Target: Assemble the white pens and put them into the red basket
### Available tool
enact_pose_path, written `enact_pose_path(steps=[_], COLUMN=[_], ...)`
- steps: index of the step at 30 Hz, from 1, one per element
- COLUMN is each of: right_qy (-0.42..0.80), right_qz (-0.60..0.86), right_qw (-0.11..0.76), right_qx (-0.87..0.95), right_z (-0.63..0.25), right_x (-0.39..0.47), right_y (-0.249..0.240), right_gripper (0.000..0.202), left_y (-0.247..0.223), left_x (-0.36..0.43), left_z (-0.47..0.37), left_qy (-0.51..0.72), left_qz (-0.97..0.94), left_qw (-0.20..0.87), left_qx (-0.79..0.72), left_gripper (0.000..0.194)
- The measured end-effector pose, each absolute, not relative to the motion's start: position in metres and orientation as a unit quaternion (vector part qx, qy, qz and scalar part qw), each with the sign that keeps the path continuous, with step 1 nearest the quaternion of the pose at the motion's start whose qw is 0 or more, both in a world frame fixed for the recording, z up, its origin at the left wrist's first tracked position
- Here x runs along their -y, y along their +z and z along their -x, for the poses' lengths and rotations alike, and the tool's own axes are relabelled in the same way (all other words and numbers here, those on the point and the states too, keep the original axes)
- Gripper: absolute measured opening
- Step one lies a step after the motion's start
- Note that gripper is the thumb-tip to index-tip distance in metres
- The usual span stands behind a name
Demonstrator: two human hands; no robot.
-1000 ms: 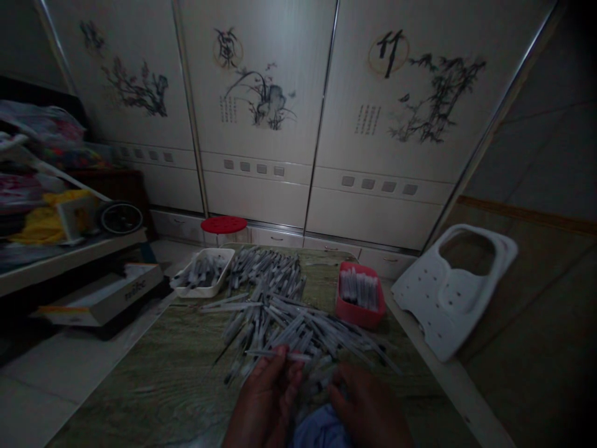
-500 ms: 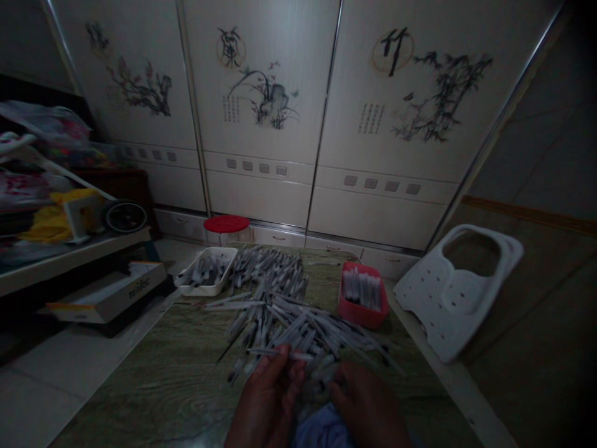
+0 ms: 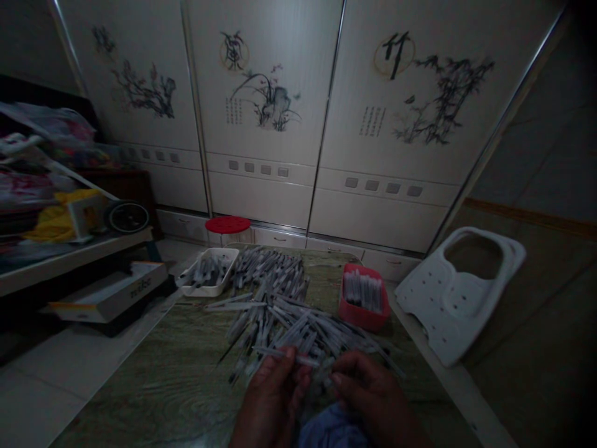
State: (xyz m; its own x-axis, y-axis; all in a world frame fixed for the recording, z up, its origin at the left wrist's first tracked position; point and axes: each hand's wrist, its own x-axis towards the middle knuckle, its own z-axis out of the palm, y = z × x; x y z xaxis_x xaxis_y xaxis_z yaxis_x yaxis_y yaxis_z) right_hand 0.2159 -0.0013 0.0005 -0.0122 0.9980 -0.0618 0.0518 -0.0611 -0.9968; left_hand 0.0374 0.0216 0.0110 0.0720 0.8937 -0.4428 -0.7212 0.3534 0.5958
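Note:
My left hand (image 3: pixel 275 389) pinches a slim, see-through pen (image 3: pixel 306 361) between thumb and fingers, its length lying nearly level. Close to the pen's right end, my right hand (image 3: pixel 370 389) has thumb and forefinger drawn together; whether anything small is between them is too dark to tell. Just beyond both hands spreads a heap of similar clear and dark-tipped pens (image 3: pixel 275 305) on the green wood-grain table (image 3: pixel 153 373). Below the hands, some bluish cloth (image 3: pixel 332 428) shows.
A white tray (image 3: pixel 215 290) of pen parts stands at the far left of the table, a red basket (image 3: pixel 364 320) with upright pens at the right. Behind are a red stool (image 3: pixel 227 224) and sliding cabinet doors. A folded white plastic seat (image 3: pixel 448 292) leans at right.
My right hand has risen a little and its fingers show more clearly. The left hand and its pen have shifted slightly right, with the pen's right end tipping lower.

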Motion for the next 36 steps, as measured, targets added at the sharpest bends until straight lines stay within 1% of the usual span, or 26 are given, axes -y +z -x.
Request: enact_pose_path(steps=[3,8,11,19,27,32,36], right_qy=[0.520,0.522,0.527,0.525,0.521,0.484,0.407], right_qz=[0.518,0.519,0.506,0.496,0.496,0.514,0.544], right_qw=[0.475,0.488,0.497,0.509,0.510,0.495,0.480], right_qx=[0.485,0.469,0.469,0.468,0.471,0.506,0.555], right_z=[-0.214,-0.213,-0.213,-0.210,-0.208,-0.208,-0.209], right_x=[0.003,0.004,0.004,0.002,0.003,0.003,0.005], right_y=[0.002,0.000,0.000,-0.006,-0.010,-0.011,-0.009], right_gripper=[0.032,0.038,0.039,0.033,0.033,0.032,0.033], left_y=[0.010,0.006,0.006,0.000,0.000,-0.010,-0.015], left_x=[-0.020,-0.019,-0.019,-0.021,-0.019,-0.023,-0.025], left_z=[-0.039,-0.042,-0.043,-0.045,-0.046,-0.046,-0.047], left_qy=[0.548,0.542,0.537,0.527,0.535,0.537,0.532], left_qz=[-0.112,-0.105,-0.109,-0.119,-0.121,-0.133,-0.136], left_qw=[0.730,0.737,0.746,0.748,0.747,0.742,0.745], left_qx=[-0.392,-0.390,-0.378,-0.385,-0.374,-0.379,-0.378], left_gripper=[0.006,0.018,0.021,0.019,0.020,0.021,0.020])
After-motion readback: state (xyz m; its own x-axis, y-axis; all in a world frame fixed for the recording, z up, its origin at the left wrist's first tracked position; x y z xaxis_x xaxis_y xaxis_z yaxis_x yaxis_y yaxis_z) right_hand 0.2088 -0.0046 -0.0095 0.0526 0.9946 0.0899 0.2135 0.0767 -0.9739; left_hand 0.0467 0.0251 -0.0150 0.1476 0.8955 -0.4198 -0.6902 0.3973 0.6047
